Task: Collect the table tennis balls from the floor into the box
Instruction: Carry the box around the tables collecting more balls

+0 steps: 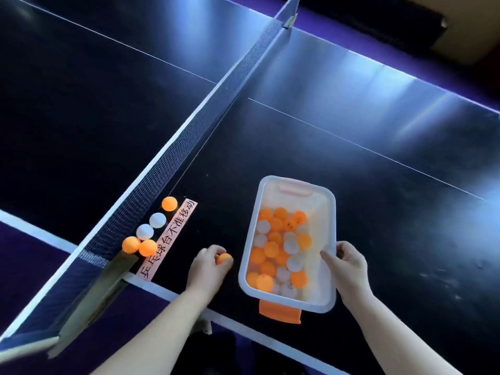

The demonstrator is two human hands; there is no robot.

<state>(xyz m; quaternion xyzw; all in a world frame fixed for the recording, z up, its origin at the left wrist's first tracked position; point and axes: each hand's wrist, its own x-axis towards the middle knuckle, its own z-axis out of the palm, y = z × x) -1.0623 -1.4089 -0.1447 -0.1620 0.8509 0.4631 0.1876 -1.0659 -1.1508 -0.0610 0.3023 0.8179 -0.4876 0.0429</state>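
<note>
table (351, 158): dark table tennis surface with white lines, seen from its near long edge.
net (189, 125): stretched across the surface from the near edge to the far edge, left of both hands; clamp (108, 280) fixed on the near edge.
box (322, 212): translucent, without a lid, standing on the surface close to the near edge and right of the net, long side pointing away from that edge; orange latch (280, 311) at its near end lying toward the edge, a second one at the far end.
balls in the box (278, 247): orange and white mixed, piled thickest along the left wall.
left hand (207, 269): fingers curled round one orange ball (225, 258), just left of the box by the near edge; cannot tell whether touching the surface.
right hand (349, 266): gripping the right rim of the box toward its near end, thumb over the rim on the inside.
loose balls (147, 247): five in a row against the foot of the net close to the near edge, three orange and two white.
paper strip (173, 239): pink, printed with Chinese characters, flat on the surface between the row and the left hand.
</note>
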